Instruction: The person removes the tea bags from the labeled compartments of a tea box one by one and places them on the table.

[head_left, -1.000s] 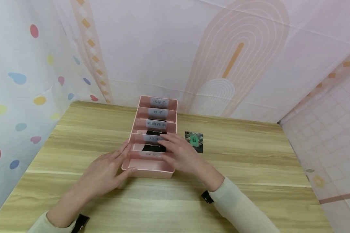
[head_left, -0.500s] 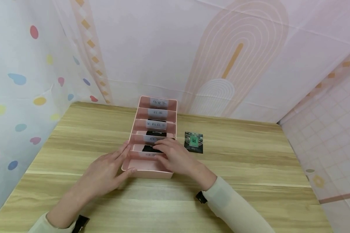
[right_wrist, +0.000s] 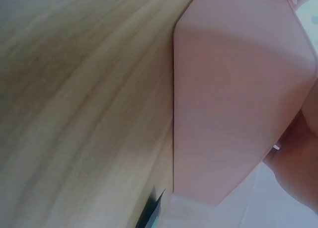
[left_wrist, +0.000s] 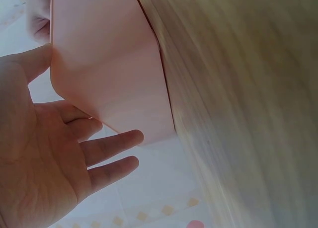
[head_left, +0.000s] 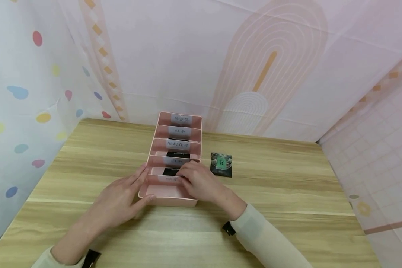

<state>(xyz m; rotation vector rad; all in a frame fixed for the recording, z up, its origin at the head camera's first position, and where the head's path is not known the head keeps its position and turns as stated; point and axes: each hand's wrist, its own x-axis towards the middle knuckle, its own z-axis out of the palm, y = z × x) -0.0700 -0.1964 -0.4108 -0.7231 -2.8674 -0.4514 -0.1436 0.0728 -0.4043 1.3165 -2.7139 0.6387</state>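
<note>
A long pink box (head_left: 174,202), split by dividers into several compartments with tea names on labels, stands on the table. My left hand (head_left: 120,201) steadies its near left corner, thumb at the front rim. In the left wrist view, the other fingers (left_wrist: 112,146) stretch straight along the wall. My right hand (head_left: 202,180) reaches over the right rim, fingers curled and bunched at the right end of a black sachet (head_left: 169,171) in the second compartment from the front. Its fingertips are hidden, so I cannot tell whether they pinch the sachet. Another black sachet (head_left: 178,155) sits one compartment farther back.
A tea sachet (head_left: 221,164) with a green label lies flat on the wooden table (head_left: 281,193), to the right of the box. Behind the table hangs a patterned cloth (head_left: 174,56), close to the box's far end.
My right hand has shifted slightly left and toward me over the box, and its fingers have curled in at the sachet. The left hand keeps its place on the corner.
</note>
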